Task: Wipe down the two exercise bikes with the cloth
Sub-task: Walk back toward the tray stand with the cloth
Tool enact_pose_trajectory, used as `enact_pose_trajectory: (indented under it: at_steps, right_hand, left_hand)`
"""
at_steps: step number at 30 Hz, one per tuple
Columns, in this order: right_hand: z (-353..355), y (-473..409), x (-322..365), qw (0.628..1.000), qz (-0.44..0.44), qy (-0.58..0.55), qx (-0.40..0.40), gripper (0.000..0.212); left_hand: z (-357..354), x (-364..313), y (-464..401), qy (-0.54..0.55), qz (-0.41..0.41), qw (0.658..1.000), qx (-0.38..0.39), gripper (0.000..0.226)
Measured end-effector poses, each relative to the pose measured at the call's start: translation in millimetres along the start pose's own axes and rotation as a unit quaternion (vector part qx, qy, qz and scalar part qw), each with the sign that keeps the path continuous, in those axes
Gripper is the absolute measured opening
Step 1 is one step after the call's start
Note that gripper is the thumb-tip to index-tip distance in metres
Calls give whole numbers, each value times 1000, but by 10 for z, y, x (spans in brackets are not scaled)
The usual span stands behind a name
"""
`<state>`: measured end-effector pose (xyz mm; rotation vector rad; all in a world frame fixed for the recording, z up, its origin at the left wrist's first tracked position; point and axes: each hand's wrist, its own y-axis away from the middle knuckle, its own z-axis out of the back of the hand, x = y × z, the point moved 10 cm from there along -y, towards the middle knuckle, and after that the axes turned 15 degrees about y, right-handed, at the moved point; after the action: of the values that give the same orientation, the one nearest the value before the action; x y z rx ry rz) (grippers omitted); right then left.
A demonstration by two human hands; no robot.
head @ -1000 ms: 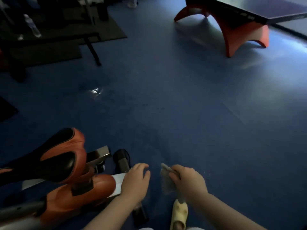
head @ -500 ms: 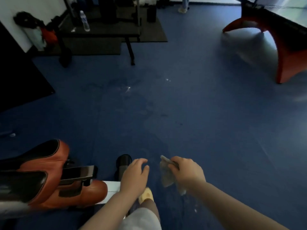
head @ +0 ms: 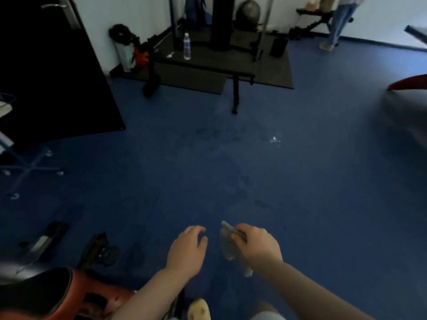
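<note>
A grey cloth (head: pixel 227 244) hangs from my right hand (head: pixel 258 247), which is closed on its top edge, low in the middle of the view. My left hand (head: pixel 187 250) hovers just left of it, fingers loosely curled and apart, holding nothing. An exercise bike (head: pixel 46 294) with an orange and black saddle fills the bottom left corner; its pedal (head: pixel 101 250) and base foot (head: pixel 44 241) rest on the blue floor. Both hands are to the right of the bike and touch no part of it.
A weight bench and rack on a dark mat (head: pixel 208 58) stand at the back, with a water bottle (head: pixel 186 46) on it. A black mat (head: pixel 46 77) lies at the left. A person's legs (head: pixel 339 21) show far right, and a red table leg (head: pixel 409 82).
My view has swung left and lifted, so the bike slid down into the bottom left corner. Both hands keep their pose, the cloth still in the right one.
</note>
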<state>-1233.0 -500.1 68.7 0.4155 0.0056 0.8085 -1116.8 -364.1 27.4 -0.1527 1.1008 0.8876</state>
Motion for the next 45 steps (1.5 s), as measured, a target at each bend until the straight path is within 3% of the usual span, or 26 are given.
enact_pose_trajectory:
  at_steps: [10,14,21,34,45]
  right_hand:
    - [367,-1509,652,989,143,16,21,17]
    - [693,-2207,938,974,224,44,13,17]
    - [1192,-3204,1481,939,327,109,15,17]
    - [975,-3740,3110,872,461,143,82,15]
    - [947,-4180,4878,841,509,158,99,17]
  left_hand:
    - [631,212,-831,49,98,986,-126,35]
    - [920,259,-1252,89,146,964,-203,36]
    - [1296,-39,-1863,168,161,916,-327,33]
    - [2193,544,-2012,180,254,850,-426,36]
    - [3838,1125,-2472,167,256,827,-471,36]
